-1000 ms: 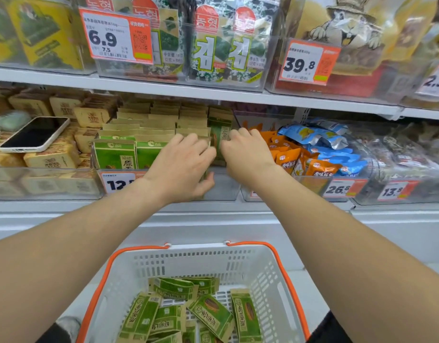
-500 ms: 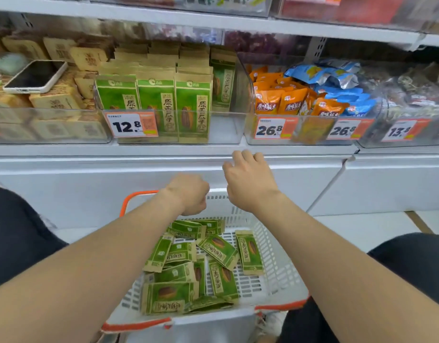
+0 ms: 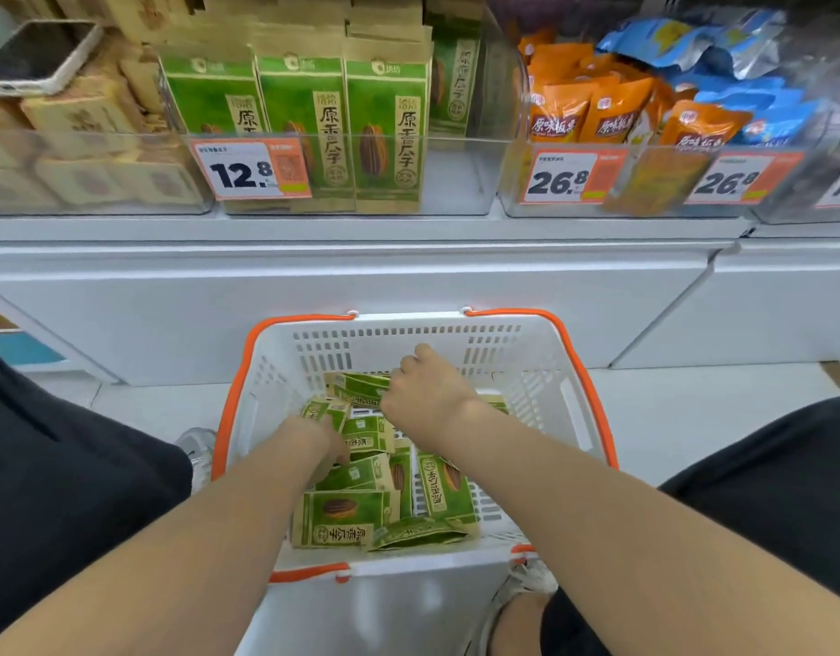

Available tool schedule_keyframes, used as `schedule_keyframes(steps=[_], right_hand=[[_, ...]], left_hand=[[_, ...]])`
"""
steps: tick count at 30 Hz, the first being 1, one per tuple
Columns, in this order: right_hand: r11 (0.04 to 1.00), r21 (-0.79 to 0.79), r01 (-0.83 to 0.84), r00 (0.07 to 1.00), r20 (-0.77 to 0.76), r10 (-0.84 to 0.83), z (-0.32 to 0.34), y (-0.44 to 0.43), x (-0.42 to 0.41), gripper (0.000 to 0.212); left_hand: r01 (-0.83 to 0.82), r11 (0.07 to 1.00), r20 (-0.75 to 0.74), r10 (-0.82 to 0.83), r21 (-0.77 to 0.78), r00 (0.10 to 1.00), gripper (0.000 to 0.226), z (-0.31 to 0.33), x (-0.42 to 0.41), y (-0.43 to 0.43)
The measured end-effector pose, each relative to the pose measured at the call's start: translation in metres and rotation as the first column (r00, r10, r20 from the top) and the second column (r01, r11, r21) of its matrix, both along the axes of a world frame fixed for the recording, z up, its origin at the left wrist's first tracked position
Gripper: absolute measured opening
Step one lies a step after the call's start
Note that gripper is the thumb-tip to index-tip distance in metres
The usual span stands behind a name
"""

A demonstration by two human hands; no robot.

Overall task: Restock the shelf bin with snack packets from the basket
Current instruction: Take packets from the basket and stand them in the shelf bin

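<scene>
The white basket with orange handles (image 3: pixel 580 366) stands on the floor between my knees, holding several green and tan snack packets (image 3: pixel 342 516) lying flat. My right hand (image 3: pixel 427 395) is down in the basket, fingers curled on the edge of a green packet (image 3: pixel 361 388) at the far side. My left hand (image 3: pixel 316 440) presses among the packets on the left; its fingertips are hidden. Above, the clear shelf bin (image 3: pixel 460 182) holds upright green packets (image 3: pixel 384 125) in rows, with open room at its front right.
A 12.8 price tag (image 3: pixel 250 170) hangs on the bin's front. A phone (image 3: pixel 34 54) lies on tan boxes to the left. A bin of orange and blue packets (image 3: pixel 616 111) stands to the right. A white cabinet front (image 3: pixel 361 295) is below the shelf.
Both hands have dropped from the shelf bin down into the basket, and my view has tilted downward. The right hand has closed on a packet.
</scene>
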State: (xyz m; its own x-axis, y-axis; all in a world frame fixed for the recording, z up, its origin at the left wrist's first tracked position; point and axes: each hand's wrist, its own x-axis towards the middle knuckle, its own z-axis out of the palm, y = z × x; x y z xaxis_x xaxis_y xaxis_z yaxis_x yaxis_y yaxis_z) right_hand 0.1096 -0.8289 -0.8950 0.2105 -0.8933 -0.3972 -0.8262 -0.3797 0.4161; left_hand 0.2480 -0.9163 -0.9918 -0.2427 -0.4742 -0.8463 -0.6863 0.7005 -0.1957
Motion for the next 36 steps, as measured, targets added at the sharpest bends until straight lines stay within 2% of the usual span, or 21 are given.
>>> schedule_keyframes(steps=[1, 2, 4, 6, 8, 10, 12, 16, 18, 20, 22, 24, 26, 29, 30, 32, 34, 36], right_hand=[[1.000, 0.006, 0.002, 1.000, -0.006, -0.002, -0.003, -0.003, 0.000, 0.014], [1.000, 0.014, 0.007, 1.000, -0.011, -0.007, -0.004, -0.005, 0.000, 0.013], [0.999, 0.031, 0.034, 0.999, -0.009, -0.033, -0.006, -0.009, -0.001, 0.012], [0.998, 0.031, 0.053, 0.999, -0.008, -0.053, -0.007, -0.012, -0.002, 0.010], [0.997, 0.032, 0.068, 0.998, -0.007, -0.068, -0.008, -0.016, -0.004, 0.012], [0.996, 0.044, 0.078, 0.997, 0.002, -0.078, -0.008, -0.019, -0.006, 0.017], [0.996, 0.040, 0.077, 0.997, 0.003, -0.077, -0.007, -0.021, -0.006, 0.020], [0.996, 0.046, 0.079, 0.997, -0.009, -0.079, -0.003, -0.021, -0.008, 0.020], [0.992, 0.069, 0.104, 0.995, -0.013, -0.103, 0.003, -0.021, -0.010, 0.024], [0.987, 0.083, 0.140, 0.990, -0.012, -0.139, 0.010, -0.020, -0.015, 0.031], [0.981, 0.077, 0.179, 0.982, 0.042, -0.183, 0.018, -0.020, -0.020, 0.033], [0.956, 0.092, 0.278, 0.943, 0.164, -0.290, 0.023, -0.020, -0.027, 0.032], [0.896, 0.130, 0.424, 0.817, 0.373, -0.441, 0.026, -0.023, -0.036, 0.033], [0.777, 0.250, 0.578, 0.437, 0.710, -0.553, 0.029, -0.029, -0.051, 0.042], [0.757, 0.288, 0.586, 0.315, 0.780, -0.541, 0.033, -0.031, -0.056, 0.041], [0.737, 0.323, 0.594, 0.129, 0.866, -0.484, 0.046, -0.032, -0.063, 0.026], [0.712, 0.319, 0.626, -0.016, 0.918, -0.397, 0.059, -0.032, -0.070, 0.014], [0.686, 0.317, 0.655, -0.147, 0.944, -0.296, 0.072, -0.032, -0.074, 0.009]], left_hand=[[-0.049, 0.999, 0.011, 0.049, -0.022, 0.999, 0.063, -0.010, 0.003, -0.004], [-0.022, 1.000, 0.029, 0.023, -0.015, 0.999, 0.058, -0.019, 0.006, -0.009], [0.199, 0.980, 0.014, -0.198, -0.030, 0.980, 0.055, -0.037, 0.014, -0.021], [0.251, 0.965, -0.018, -0.253, -0.076, 0.967, 0.047, -0.025, 0.015, -0.015], [0.155, 0.981, -0.087, -0.165, -0.113, 0.982, 0.043, -0.006, 0.010, -0.003], [0.075, 0.984, -0.205, -0.108, -0.164, 0.973, 0.055, -0.004, 0.009, -0.004], [0.036, 0.965, -0.261, -0.106, -0.260, 0.959, 0.065, -0.005, 0.013, -0.008], [-0.047, 0.906, -0.428, -0.153, -0.420, 0.891, 0.050, 0.011, 0.013, -0.015], [-0.157, 0.870, -0.559, -0.154, -0.468, 0.815, 0.038, 0.020, 0.009, -0.020], [-0.340, 0.842, -0.718, -0.077, -0.418, 0.692, 0.024, 0.024, 0.005, -0.029], [-0.500, 0.833, -0.881, 0.033, -0.237, 0.471, 0.017, 0.030, -0.001, -0.036], [-0.531, 0.847, -0.964, 0.121, -0.025, 0.238, 0.018, 0.042, -0.008, -0.040], [-0.478, 0.874, -0.981, 0.157, 0.087, 0.109, 0.019, 0.057, -0.017, -0.042], [-0.428, 0.868, -0.965, 0.255, 0.253, -0.055, 0.016, 0.082, -0.032, -0.040], [-0.421, 0.860, -0.957, 0.273, 0.287, -0.096, 0.013, 0.091, -0.037, -0.039], [-0.413, 0.842, -0.937, 0.291, 0.348, -0.196, 0.003, 0.108, -0.045, -0.035], [-0.436, 0.803, -0.902, 0.274, 0.406, -0.335, 0.014, 0.126, -0.049, -0.032], [-0.452, 0.764, -0.868, 0.283, 0.461, -0.408, 0.028, 0.141, -0.050, -0.031]])
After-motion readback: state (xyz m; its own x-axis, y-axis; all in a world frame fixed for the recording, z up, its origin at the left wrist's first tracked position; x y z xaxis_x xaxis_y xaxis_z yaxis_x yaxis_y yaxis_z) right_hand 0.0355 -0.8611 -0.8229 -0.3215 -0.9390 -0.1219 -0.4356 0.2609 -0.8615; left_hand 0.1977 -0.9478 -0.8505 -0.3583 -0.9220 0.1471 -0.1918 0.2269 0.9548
